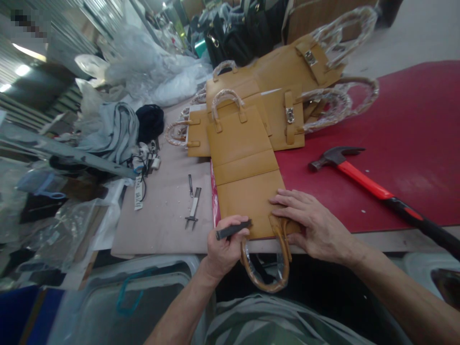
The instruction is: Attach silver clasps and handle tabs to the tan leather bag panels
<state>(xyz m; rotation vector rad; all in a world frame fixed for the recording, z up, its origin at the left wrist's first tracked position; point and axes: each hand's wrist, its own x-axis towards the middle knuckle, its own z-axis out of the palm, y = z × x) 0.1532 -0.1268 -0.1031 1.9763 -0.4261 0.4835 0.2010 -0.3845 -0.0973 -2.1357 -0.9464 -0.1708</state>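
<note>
A tan leather bag panel (247,196) lies unfolded in front of me, with a plastic-wrapped handle at each end. The near handle (266,287) hangs over the table's front edge. My left hand (223,249) is closed around a short dark bar-like tool (233,230), its tip close to the panel's surface by the near handle; whether it touches I cannot tell. Flat on the panel's right side rests my right hand (319,225), its fingers stretched out beside the near handle's base. Its thumb is by the handle's right tab.
A claw hammer (370,184) lies on the red mat (413,129) at right. More tan bags (262,76) are piled beyond the panel. Left of it lie dividers (194,208) and a small dark rod (190,185). Plastic bins (179,262) stand below the front edge.
</note>
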